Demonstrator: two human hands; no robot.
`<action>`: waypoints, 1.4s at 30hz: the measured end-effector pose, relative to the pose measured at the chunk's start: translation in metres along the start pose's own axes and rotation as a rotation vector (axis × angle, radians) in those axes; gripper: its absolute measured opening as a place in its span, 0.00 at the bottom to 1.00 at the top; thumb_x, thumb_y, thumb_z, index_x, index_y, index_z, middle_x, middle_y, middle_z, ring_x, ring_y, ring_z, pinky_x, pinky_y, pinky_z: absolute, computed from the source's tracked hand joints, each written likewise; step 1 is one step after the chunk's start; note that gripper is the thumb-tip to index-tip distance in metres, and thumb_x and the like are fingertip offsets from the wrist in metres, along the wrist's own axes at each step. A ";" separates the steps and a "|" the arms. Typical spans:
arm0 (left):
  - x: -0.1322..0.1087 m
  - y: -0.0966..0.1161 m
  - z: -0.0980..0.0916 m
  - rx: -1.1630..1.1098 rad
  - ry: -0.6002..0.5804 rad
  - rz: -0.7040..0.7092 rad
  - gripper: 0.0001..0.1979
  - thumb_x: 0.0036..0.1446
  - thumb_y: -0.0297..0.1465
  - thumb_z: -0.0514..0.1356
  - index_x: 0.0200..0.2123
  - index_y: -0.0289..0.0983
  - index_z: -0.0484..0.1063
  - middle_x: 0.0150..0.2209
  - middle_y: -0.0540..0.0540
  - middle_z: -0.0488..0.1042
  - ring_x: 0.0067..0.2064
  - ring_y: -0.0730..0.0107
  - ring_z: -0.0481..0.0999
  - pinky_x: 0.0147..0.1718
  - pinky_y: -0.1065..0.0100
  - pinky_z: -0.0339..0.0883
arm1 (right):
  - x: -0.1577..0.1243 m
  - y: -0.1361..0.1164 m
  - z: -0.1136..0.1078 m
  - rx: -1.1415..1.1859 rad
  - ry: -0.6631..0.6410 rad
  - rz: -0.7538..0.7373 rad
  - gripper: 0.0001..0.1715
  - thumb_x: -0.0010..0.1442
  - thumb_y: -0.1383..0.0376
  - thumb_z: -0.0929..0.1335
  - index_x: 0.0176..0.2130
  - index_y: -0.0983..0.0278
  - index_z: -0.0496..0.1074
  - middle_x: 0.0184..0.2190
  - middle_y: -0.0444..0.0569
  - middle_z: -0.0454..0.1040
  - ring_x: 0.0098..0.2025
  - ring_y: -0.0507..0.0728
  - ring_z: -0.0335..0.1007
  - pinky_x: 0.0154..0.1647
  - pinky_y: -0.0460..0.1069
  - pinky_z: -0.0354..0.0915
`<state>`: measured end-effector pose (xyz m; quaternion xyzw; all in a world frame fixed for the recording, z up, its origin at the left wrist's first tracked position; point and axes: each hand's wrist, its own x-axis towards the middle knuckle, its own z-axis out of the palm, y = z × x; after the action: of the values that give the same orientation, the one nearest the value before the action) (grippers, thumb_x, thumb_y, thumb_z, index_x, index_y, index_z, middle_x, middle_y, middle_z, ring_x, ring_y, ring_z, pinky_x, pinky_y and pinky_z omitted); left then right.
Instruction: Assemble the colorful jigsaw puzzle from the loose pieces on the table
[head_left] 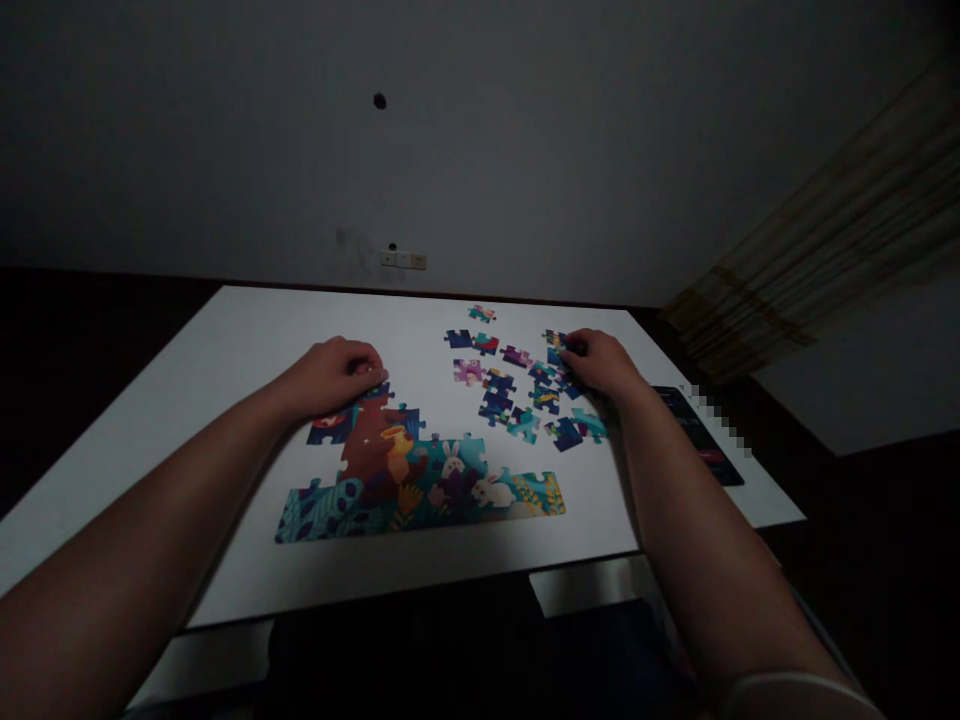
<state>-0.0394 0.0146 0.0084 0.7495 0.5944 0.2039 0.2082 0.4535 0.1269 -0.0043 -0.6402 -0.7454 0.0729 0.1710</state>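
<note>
The left hand (pixel 334 378) curls narrowly at the far edge of the assembled jigsaw section (pixel 420 490) — the right hand (pixel 600 362), also curled, sits among loose pieces (pixel 517 390) — whether either holds a piece, you cannot tell.

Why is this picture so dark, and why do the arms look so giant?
In the head view, the room is dim: the wall is dull grey and the corners fade to black, so the white table looks brightest. The left arm and right arm look giant because they are closest to the camera, and the wide view seems to stretch them towards the picture's edges.
</note>
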 end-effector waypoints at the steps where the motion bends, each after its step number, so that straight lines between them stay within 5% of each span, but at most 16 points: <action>1: -0.001 0.001 0.000 -0.001 0.005 -0.001 0.16 0.63 0.48 0.67 0.37 0.43 0.87 0.33 0.45 0.82 0.38 0.57 0.79 0.41 0.58 0.66 | 0.001 0.003 0.001 0.014 -0.010 -0.015 0.22 0.72 0.61 0.76 0.62 0.64 0.85 0.61 0.66 0.87 0.61 0.75 0.85 0.67 0.68 0.77; 11: -0.003 0.000 0.000 -0.024 0.006 0.014 0.15 0.64 0.46 0.67 0.36 0.43 0.87 0.34 0.43 0.82 0.37 0.57 0.79 0.40 0.58 0.66 | -0.002 0.002 -0.002 -0.055 0.024 -0.165 0.30 0.69 0.67 0.72 0.68 0.68 0.82 0.63 0.68 0.84 0.66 0.75 0.80 0.73 0.67 0.70; 17: -0.003 0.002 -0.001 0.001 0.006 0.016 0.16 0.65 0.47 0.66 0.36 0.42 0.86 0.33 0.44 0.82 0.37 0.58 0.79 0.40 0.58 0.67 | -0.004 0.009 -0.005 -0.177 -0.059 -0.100 0.20 0.75 0.62 0.70 0.56 0.67 0.88 0.58 0.71 0.86 0.65 0.78 0.81 0.74 0.71 0.66; 23: -0.003 0.004 -0.003 0.033 0.000 0.020 0.16 0.65 0.47 0.66 0.37 0.43 0.86 0.35 0.43 0.83 0.39 0.56 0.79 0.41 0.57 0.67 | -0.003 0.007 -0.005 -0.075 -0.038 -0.001 0.16 0.68 0.65 0.76 0.54 0.64 0.87 0.59 0.69 0.86 0.66 0.78 0.80 0.76 0.72 0.65; 31: -0.003 0.004 -0.002 0.026 -0.008 0.013 0.16 0.65 0.47 0.65 0.37 0.43 0.87 0.36 0.41 0.84 0.39 0.55 0.79 0.42 0.56 0.67 | -0.017 -0.002 -0.019 0.209 -0.004 0.082 0.19 0.64 0.65 0.75 0.54 0.61 0.82 0.45 0.56 0.87 0.45 0.66 0.83 0.51 0.58 0.78; 42: -0.003 0.003 -0.003 0.002 0.006 0.020 0.16 0.64 0.48 0.66 0.37 0.44 0.86 0.34 0.42 0.82 0.40 0.54 0.79 0.42 0.56 0.67 | -0.020 0.002 -0.028 0.215 0.086 0.136 0.16 0.67 0.65 0.73 0.53 0.61 0.88 0.47 0.60 0.90 0.48 0.71 0.87 0.50 0.60 0.79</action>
<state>-0.0392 0.0115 0.0119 0.7551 0.5876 0.2076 0.2033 0.4673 0.1051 0.0176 -0.6697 -0.6802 0.1364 0.2651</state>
